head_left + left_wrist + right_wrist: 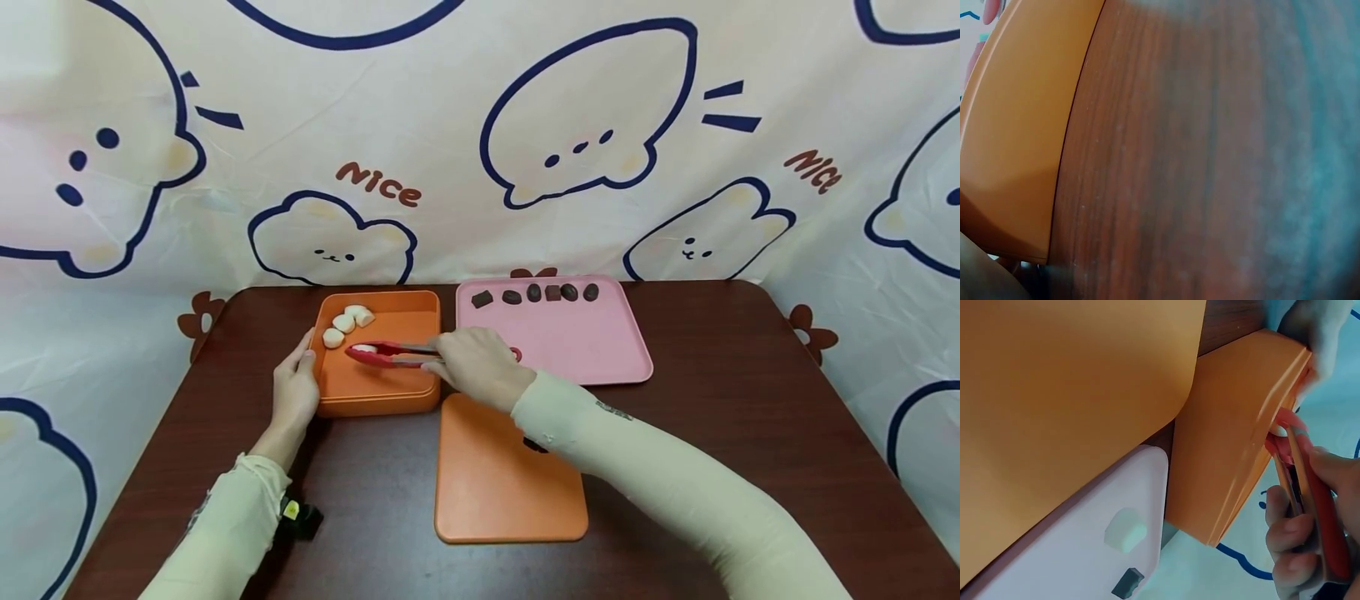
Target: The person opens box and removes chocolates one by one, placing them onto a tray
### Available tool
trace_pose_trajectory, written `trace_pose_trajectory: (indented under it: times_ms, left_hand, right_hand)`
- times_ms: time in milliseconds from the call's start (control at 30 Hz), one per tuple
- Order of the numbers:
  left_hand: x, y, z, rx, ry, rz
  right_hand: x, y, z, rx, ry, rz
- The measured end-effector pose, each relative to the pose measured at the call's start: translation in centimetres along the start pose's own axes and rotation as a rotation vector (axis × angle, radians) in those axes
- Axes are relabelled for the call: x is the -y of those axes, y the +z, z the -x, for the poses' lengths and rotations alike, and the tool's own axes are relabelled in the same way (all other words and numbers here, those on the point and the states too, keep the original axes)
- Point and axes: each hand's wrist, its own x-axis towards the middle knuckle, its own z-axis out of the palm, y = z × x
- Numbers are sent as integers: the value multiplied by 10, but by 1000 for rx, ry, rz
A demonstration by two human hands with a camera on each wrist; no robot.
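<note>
My right hand (480, 358) grips a pair of red-tipped tongs (386, 354) that reaches over the orange box (378, 406). Between the tong tips is a white piece (365, 348), seen also in the right wrist view. Several more white pieces (344, 323) lie in the box's back left part. At the box's left wall, my left hand (295, 390) holds the rim with its thumb; its other fingers are partly hidden. In the left wrist view, the box's outer wall (1029, 119) fills the left side.
Right of the box lies a pink tray (585, 346) with a row of several dark chocolates (534, 292). Another white piece (1125, 530) sits on that tray, hidden in the head view. An orange lid-like panel (510, 492) lies in front. A patterned cloth stands behind the table.
</note>
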Motion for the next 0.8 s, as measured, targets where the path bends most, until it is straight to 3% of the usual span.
trace_pose_trajectory:
  times_ms: [200, 400, 667, 800]
  left_hand:
    - [0, 0, 1, -3, 8, 6]
    - [0, -1, 1, -1, 16, 7]
    - [2, 0, 0, -11, 18, 12]
    - [3, 1, -1, -20, 12, 7]
  right_hand:
    - [-17, -12, 16, -61, 30, -107]
    - [-50, -25, 45, -139, 82, -179]
    - [-94, -31, 88, -158, 181, -250]
    - [-114, -24, 102, -148, 215, -241]
